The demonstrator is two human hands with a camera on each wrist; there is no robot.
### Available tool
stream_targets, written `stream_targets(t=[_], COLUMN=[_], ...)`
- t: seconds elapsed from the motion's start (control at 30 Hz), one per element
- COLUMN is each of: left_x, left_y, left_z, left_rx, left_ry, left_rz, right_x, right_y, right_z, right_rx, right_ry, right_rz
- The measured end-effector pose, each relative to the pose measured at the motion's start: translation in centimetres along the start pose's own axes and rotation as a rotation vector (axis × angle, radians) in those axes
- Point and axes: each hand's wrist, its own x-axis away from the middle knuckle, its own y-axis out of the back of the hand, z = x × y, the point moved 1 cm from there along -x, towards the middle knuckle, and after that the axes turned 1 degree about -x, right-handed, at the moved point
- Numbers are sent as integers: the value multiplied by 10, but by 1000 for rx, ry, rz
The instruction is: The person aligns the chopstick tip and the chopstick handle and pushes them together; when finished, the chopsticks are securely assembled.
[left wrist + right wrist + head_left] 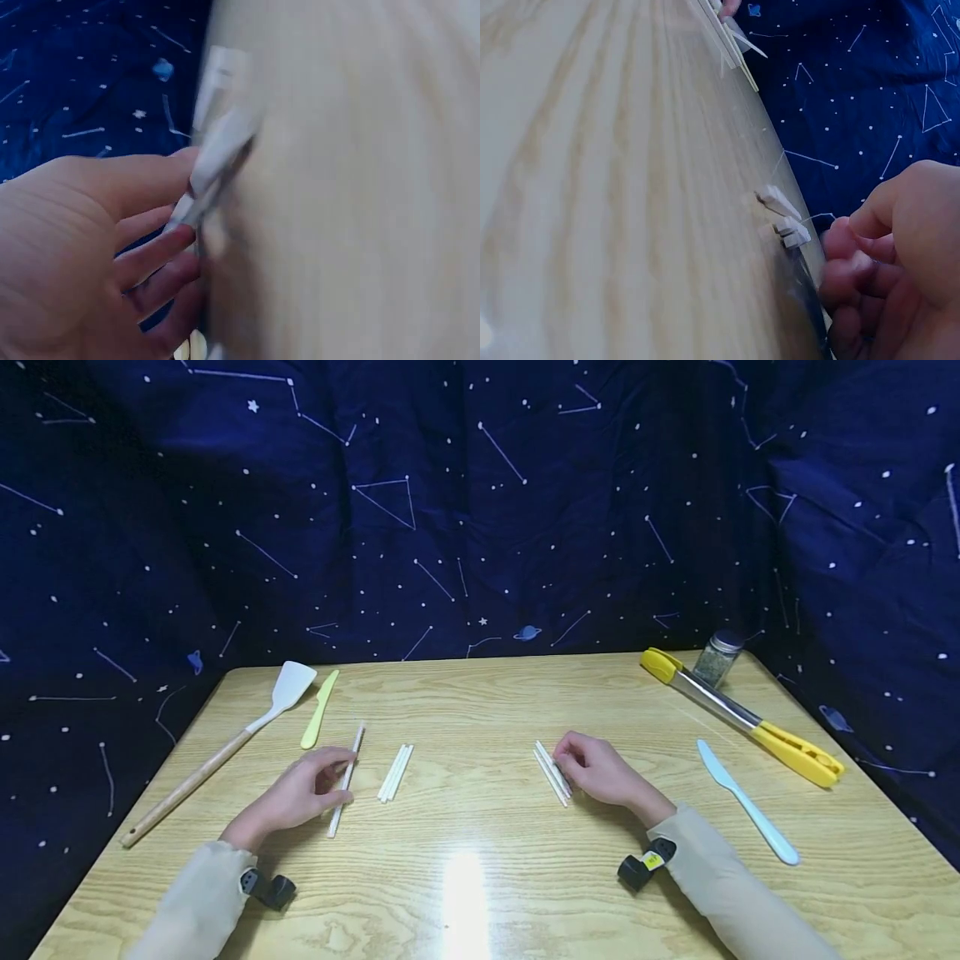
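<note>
My left hand (303, 789) holds a slim white stick (335, 821) near its middle, thumb and index finger bent over it at separate places. In the left wrist view, pale blurred sticks (221, 146) lie at the fingertips of that left hand (82, 240). On the right, my other hand (600, 770) has its fingers curled beside a small group of short white sticks (546, 770). From the right wrist, the ends of those white sticks (791, 231) show close to the curled right hand (907, 255); whether any is pinched is unclear.
Another bundle of white sticks (394, 773) lies right of the left hand. Beyond it are a white spatula (291, 685) and a yellow knife (320, 710). Around the right arm lie a light blue knife (750, 806), yellow-ended tongs (716, 697) and a seasoning jar (716, 660).
</note>
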Motion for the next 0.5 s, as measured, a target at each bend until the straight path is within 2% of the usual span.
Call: stream_targets(t=[0.1, 0.23, 0.33, 0.5], left_x=[4, 6, 8, 12], left_y=[-2, -2, -2, 1], left_z=[4, 6, 9, 20], left_rx=[-58, -58, -58, -62], left_ry=[-27, 5, 29, 3], left_rz=[-5, -4, 23, 55], right_x=[0, -1, -2, -4], right_y=[-1, -1, -1, -2], right_z=[-1, -1, -2, -3], right_rx=[14, 20, 45, 81], right_ry=[-2, -11, -17, -25], right_rz=[-7, -11, -8, 6])
